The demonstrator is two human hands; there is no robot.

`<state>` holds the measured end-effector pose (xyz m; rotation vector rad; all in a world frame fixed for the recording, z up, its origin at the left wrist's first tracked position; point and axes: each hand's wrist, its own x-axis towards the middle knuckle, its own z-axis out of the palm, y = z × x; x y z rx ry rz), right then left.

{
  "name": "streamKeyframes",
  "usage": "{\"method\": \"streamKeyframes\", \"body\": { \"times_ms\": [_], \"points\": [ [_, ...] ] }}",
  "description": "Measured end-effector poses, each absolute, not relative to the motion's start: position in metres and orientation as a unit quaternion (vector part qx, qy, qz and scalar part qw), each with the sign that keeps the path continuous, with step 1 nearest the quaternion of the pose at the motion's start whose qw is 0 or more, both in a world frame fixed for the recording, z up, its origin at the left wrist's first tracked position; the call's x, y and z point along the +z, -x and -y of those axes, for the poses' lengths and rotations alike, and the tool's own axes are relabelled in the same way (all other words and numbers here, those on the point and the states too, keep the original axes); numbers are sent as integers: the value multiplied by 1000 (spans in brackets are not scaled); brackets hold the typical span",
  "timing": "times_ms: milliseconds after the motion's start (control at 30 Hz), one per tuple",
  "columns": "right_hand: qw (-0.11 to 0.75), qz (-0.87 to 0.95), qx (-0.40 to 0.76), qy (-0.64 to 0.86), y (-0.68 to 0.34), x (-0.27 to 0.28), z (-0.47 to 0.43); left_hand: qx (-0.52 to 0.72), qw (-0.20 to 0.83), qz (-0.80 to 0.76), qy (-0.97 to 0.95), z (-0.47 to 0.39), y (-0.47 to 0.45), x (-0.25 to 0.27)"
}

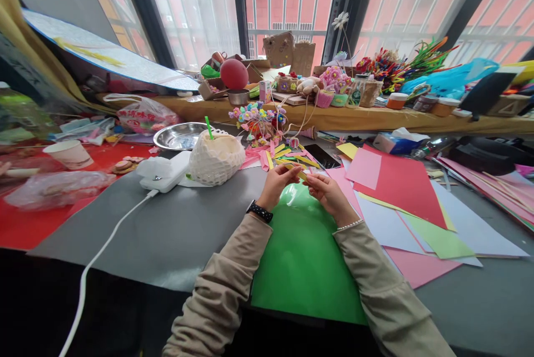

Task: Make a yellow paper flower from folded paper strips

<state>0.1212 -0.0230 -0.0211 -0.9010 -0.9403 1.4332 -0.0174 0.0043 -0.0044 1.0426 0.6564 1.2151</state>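
Above the far end of a glossy green sheet, my two hands meet over a small yellow paper strip. My left hand, with a black watch at the wrist, pinches the strip's left end. The other end is between the fingertips of my right hand, which has a beaded bracelet below it. Just beyond my hands lies a loose pile of pink, yellow and green paper strips. A black phone rests right of that pile.
Coloured paper sheets overlap on the right. Left stand a coconut with a green straw, a white charger with its cable, and a metal plate. Paper flowers sit behind the strips. A blurred hand shows at the far left.
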Motion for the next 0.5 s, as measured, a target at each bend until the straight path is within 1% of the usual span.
{"method": "streamKeyframes", "body": {
  "times_ms": [100, 200, 333, 500],
  "points": [
    [544, 314, 696, 348, -122, -22, 21, 480, 692, -248, -479, -4, 19, -3],
    [515, 275, 745, 323, -122, -19, 21, 453, 705, -222, -499, -3, 20, -2],
    [486, 264, 771, 316, -122, -16, 23, 472, 691, -237, -494, -2, 19, -2],
    [477, 272, 776, 310, -121, -16, 23, 483, 684, -263, -480, -3, 17, -3]
  ]
}}
